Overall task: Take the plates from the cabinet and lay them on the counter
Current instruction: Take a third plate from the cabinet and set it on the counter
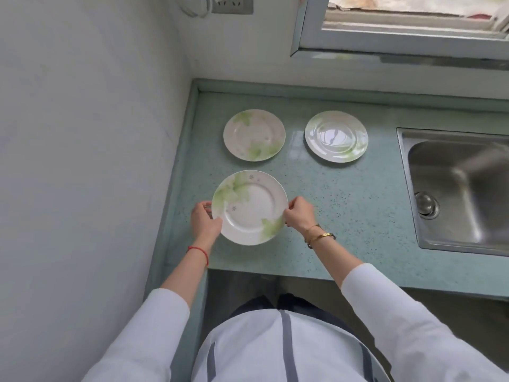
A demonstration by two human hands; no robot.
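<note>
A white plate with green leaf print (252, 209) is over the near left part of the pale green counter (344, 210). My left hand (205, 220) grips its left rim and my right hand (298, 212) grips its right rim. I cannot tell whether the plate touches the counter. Two more plates lie flat farther back: a leaf-printed plate (254, 135) on the left and a glossy white plate (336, 136) to its right. No cabinet is in view.
A steel sink (454, 188) is set into the counter at the right. A white wall (82, 161) borders the counter's left edge. A window frame (399, 37) runs above the back wall, and a power socket (231, 4) is at the top left.
</note>
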